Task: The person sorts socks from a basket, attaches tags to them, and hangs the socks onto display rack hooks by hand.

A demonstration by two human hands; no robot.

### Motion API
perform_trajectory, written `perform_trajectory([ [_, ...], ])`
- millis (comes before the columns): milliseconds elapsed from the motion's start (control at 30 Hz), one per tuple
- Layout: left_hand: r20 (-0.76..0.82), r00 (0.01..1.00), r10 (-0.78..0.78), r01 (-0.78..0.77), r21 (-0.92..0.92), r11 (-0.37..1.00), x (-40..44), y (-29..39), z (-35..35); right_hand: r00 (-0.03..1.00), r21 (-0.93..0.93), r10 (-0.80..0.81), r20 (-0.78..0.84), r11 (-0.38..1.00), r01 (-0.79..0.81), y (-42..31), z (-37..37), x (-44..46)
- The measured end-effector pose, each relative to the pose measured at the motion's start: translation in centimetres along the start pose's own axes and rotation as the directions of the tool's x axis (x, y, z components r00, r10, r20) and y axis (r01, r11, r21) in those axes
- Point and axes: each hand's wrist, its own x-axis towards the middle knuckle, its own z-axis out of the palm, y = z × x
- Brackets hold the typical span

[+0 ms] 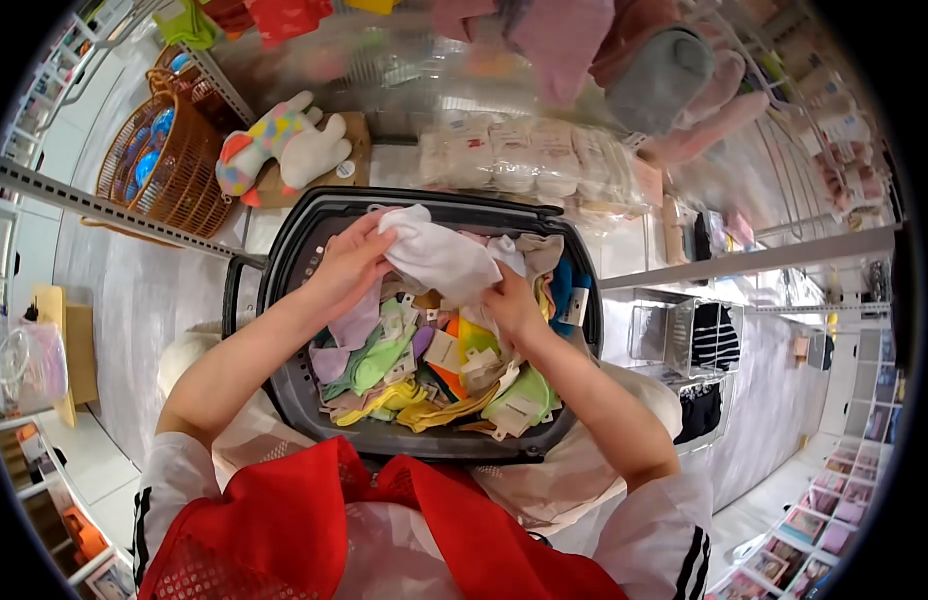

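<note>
A white sock (439, 255) is stretched between my two hands over a black plastic basket (287, 300). My left hand (356, 258) pinches its upper left end, the thumb lying along the cloth. At its lower right end, my right hand (512, 305) has its fingers closed on the fabric, and the fingertips are partly hidden. Below lies a pile of small folded socks in green, yellow, orange and lilac, many with card tags (444, 352). A blue piece with a white tag (576, 303) leans against the basket's right wall.
Behind the basket are plastic-wrapped white packs (519, 158) and a patchwork plush toy (284, 150). A wicker basket (169, 165) with blue balls stands at left. Metal rails (744, 265) run along both sides. Pink and grey garments (659, 80) hang overhead; wire bins (699, 340) are right.
</note>
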Motion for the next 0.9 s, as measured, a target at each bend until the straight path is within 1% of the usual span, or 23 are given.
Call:
perform_trajectory([
  [67, 0.031, 0.999, -0.024, 0.023, 0.021, 1.0, -0.1, -0.3, 0.2, 0.977, -0.039, -0.207, -0.056, 0.978, 0.205, 0.0, 0.5, -0.4],
  [100, 0.048, 0.998, -0.043, 0.04, 0.066, 0.997, -0.1, -0.4, 0.4, 0.947, -0.061, -0.309, -0.086, 0.951, 0.305, -0.2, 0.7, -0.7],
  [133, 0.096, 0.994, -0.046, 0.03, 0.16, 0.987, -0.3, -0.3, 0.6, 0.905, -0.085, -0.409, -0.115, 0.912, 0.401, -1.1, 0.9, -0.9],
  [167, 0.143, 0.988, -0.054, 0.016, 0.253, 0.967, -0.6, -0.3, 0.8, 0.92, 0.0, -0.39, -0.038, 0.921, 0.39, -2.2, 0.8, -1.4],
  [200, 0.188, 0.98, -0.067, -0.001, 0.343, 0.939, -1.0, -0.5, 1.0, 0.902, -0.097, -0.431, -0.011, 0.899, 0.428, -3.0, 0.9, -1.7],
  [233, 0.186, 0.982, -0.039, -0.034, 0.373, 0.927, -1.3, -1.0, 1.1, 0.884, -0.192, -0.467, 0.021, 0.866, 0.462, -3.5, 0.9, -2.0],
  [267, 0.215, 0.976, -0.04, -0.066, 0.464, 0.883, -1.5, -1.2, 1.3, 0.865, -0.284, -0.498, 0.057, 0.823, 0.492, -4.0, 1.0, -2.2],
  [300, 0.245, 0.968, -0.044, -0.101, 0.548, 0.831, -1.7, -1.5, 1.4, 0.842, -0.249, -0.539, 0.029, 0.812, 0.529, -4.7, 1.2, -2.6],
  [333, 0.275, 0.96, -0.051, -0.138, 0.624, 0.769, -1.8, -1.7, 1.5, 0.833, -0.295, -0.548, 0.074, 0.786, 0.543, -4.4, 1.1, -2.5],
  [367, 0.319, 0.948, -0.014, -0.226, 0.701, 0.676, -1.9, -1.9, 1.4, 0.824, -0.339, -0.554, 0.118, 0.758, 0.558, -3.7, 0.8, -2.2],
  [400, 0.316, 0.949, 0.009, -0.243, 0.712, 0.659, -2.0, -2.1, 1.5, 0.814, -0.38, -0.557, 0.162, 0.726, 0.573, -3.5, 0.8, -2.1],
  [467, 0.309, 0.949, 0.056, -0.276, 0.734, 0.621, -2.0, -2.3, 1.7, 0.895, -0.34, -0.43, 0.12, 0.829, 0.444, -3.7, 0.8, -2.3],
  [500, 0.264, 0.964, 0.042, -0.233, 0.753, 0.616, -2.0, -2.2, 1.7, 0.927, -0.318, -0.362, 0.102, 0.871, 0.375, -3.8, 0.8, -2.4],
  [567, 0.171, 0.985, 0.016, -0.146, 0.784, 0.604, -1.9, -1.8, 1.8, 0.907, -0.291, -0.418, 0.06, 0.862, 0.416, -3.4, 0.9, -2.3],
  [667, 0.203, 0.977, 0.071, -0.213, 0.859, 0.466, -1.8, -1.6, 1.7, 0.875, -0.258, -0.482, 0.039, 0.841, 0.475, -3.6, 1.2, -2.2],
  [700, 0.247, 0.962, 0.119, -0.274, 0.856, 0.438, -1.8, -1.6, 1.5, 0.865, -0.247, -0.501, 0.04, 0.834, 0.494, -3.8, 1.3, -2.3],
  [767, 0.333, 0.919, 0.211, -0.391, 0.842, 0.372, -1.8, -1.7, 1.3, 0.821, -0.315, -0.566, 0.077, 0.767, 0.558, -3.8, 1.2, -2.4],
  [867, 0.362, 0.873, 0.328, -0.469, 0.809, 0.356, -1.6, -1.8, 1.5, 0.729, -0.4, -0.679, 0.093, 0.645, 0.652, -3.4, 1.3, -2.3],
  [900, 0.334, 0.883, 0.33, -0.447, 0.814, 0.371, -1.7, -1.8, 1.6, 0.69, -0.426, -0.718, 0.093, 0.598, 0.679, -3.3, 1.4, -2.3],
])
